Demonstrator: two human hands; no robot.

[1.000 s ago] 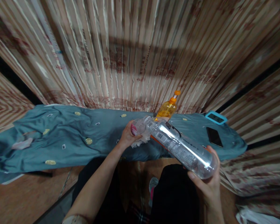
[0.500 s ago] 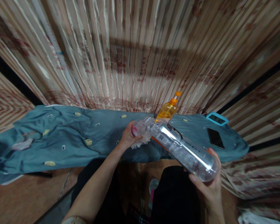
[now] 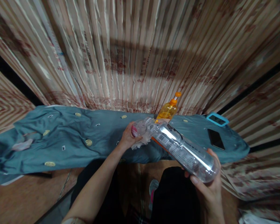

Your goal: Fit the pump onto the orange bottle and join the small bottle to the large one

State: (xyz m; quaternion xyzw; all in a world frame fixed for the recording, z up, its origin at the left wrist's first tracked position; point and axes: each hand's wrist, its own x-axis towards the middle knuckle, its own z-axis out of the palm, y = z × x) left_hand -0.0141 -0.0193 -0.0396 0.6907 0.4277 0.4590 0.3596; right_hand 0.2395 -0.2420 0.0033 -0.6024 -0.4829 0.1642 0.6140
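Observation:
My right hand (image 3: 206, 180) is wrapped round the base of a large clear plastic bottle (image 3: 184, 151) with printed text, a barcode and an orange strip. The bottle is tilted, its narrow end up and to the left. My left hand (image 3: 129, 137) grips a smaller clear plastic container (image 3: 142, 126) with a pink patch near the fingers. Both narrow ends meet or overlap; I cannot tell whether they are joined. A whitish, frilly-edged piece (image 3: 142, 143) shows below the container. Just behind stands an orange pump bottle (image 3: 166, 110), its lower part hidden.
A teal patterned cloth (image 3: 102, 124) covers the long table. On its right lie a dark phone (image 3: 216, 139) and a blue-framed object (image 3: 217, 119). A pale crumpled piece (image 3: 22, 145) lies at left. Pleated curtains (image 3: 130, 56) hang behind; my knees are below the front edge.
Almost nothing differs. The large bottle has shifted very slightly, and the fingers of my right hand have moved a little at its base.

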